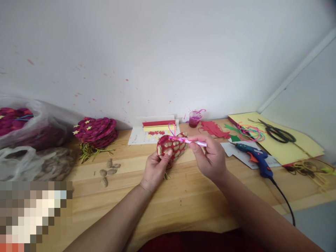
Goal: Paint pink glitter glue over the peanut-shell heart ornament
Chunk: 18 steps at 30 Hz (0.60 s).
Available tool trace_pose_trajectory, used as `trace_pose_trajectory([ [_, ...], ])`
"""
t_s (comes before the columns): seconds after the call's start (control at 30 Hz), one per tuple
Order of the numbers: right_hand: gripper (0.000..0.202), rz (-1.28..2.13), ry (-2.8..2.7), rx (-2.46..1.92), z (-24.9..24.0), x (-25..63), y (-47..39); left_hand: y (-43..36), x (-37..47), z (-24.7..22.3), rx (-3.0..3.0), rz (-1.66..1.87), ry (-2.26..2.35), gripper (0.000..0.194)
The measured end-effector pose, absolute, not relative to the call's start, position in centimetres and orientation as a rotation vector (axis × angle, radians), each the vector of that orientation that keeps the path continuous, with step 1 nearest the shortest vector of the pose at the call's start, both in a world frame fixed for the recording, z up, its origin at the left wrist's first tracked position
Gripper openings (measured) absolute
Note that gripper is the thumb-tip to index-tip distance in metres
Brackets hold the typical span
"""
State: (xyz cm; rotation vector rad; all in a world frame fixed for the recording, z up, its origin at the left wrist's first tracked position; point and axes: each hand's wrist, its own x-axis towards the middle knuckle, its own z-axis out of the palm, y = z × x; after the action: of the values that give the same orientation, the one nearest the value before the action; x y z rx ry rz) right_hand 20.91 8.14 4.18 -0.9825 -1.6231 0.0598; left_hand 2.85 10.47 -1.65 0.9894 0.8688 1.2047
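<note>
Near the middle of the head view, my left hand (156, 168) grips a red craft piece (177, 150) covered with peanuts, its thumb pressed on the front. A pink string loop sticks up from its top. My right hand (211, 157) is closed round a brush (198, 142) with a shiny pinkish handle. The brush's tip lies against the upper part of the piece, where some peanuts are stained magenta. Beyond the hands, by the wall, a clear cup (194, 120) holds magenta paint.
Finished magenta pieces (96, 131) are stacked left, near loose peanuts (107, 171) and plastic bags (49, 131). Paper cutouts (214, 129) lie behind my right hand. A blue glue gun (258, 161) with its cord, black scissors (279, 133) and yellow sheets (301, 147) are at right.
</note>
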Motion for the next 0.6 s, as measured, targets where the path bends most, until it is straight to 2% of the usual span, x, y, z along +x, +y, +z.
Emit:
trace_pose_trajectory([
  [0.2, 0.011, 0.084, -1.606, -1.025, 4.28, 20.96, 8.17, 10.73, 2.77, -1.98, 1.047, 1.247, 0.828, 0.040],
  [0.6, 0.012, 0.250, -1.522, -1.052, 3.99, 21.44, 8.50, 10.81, 2.61, -2.27, 1.038, 1.235, 0.893, 0.043],
])
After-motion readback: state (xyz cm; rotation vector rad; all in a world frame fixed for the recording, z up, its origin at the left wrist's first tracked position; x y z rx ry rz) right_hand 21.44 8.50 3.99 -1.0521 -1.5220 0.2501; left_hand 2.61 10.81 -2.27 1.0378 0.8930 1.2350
